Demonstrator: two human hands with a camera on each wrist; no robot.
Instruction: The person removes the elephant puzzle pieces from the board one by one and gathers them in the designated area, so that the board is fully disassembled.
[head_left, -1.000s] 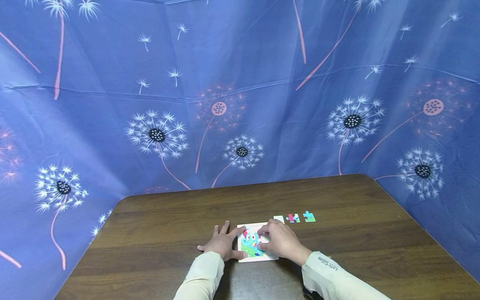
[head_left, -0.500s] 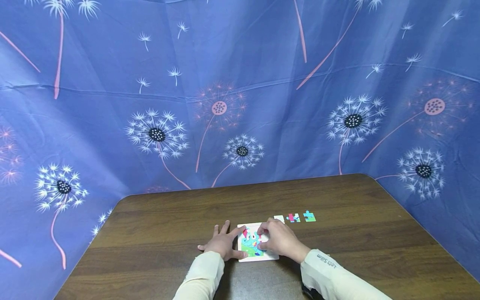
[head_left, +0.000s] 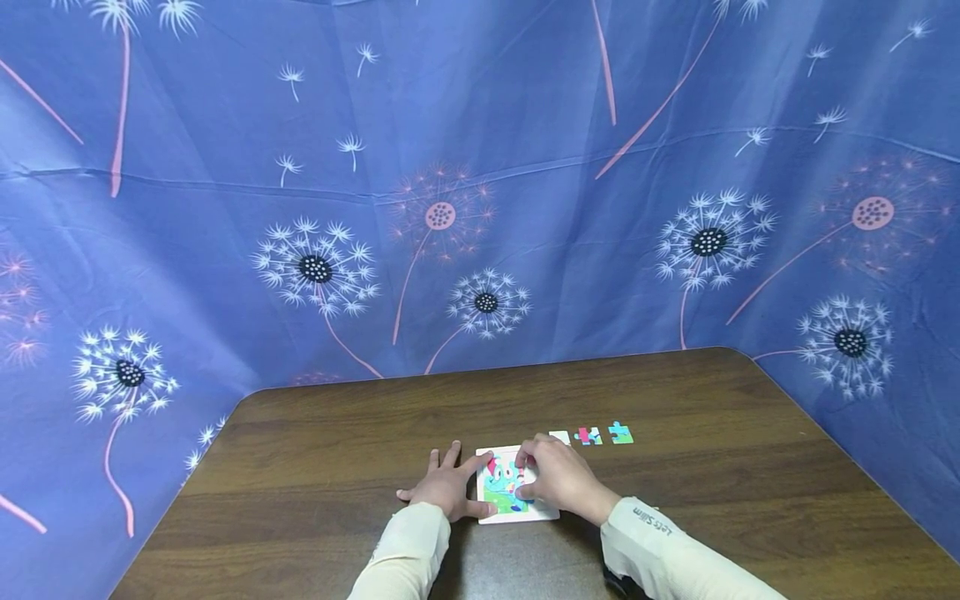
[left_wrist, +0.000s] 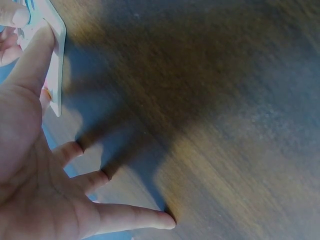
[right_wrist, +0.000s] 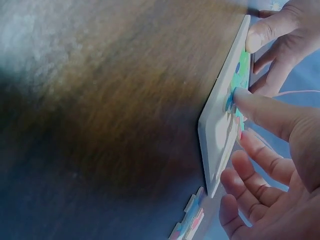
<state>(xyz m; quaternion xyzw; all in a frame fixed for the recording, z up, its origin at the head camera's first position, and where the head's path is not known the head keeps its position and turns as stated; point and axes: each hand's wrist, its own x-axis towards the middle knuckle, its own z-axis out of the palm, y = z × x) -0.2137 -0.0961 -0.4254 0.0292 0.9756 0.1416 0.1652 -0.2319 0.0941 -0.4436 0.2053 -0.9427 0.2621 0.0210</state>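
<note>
While its cartoon (head_left: 497, 497) points head-forward, the puzzle board (head_left: 517, 518) looks nearly square

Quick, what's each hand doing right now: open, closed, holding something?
Left hand: open, spread, its thumb and index finger resting on the puzzle board.
Right hand: closed, apparently pinching a puzzle piece at the board.

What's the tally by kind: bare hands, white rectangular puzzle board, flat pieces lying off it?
Bare hands (left hand, right hand): 2
White rectangular puzzle board: 1
Flat loose pieces (white piece, red-white knobbed piece, blue-green knobbed piece): 3
Total: 6
</note>
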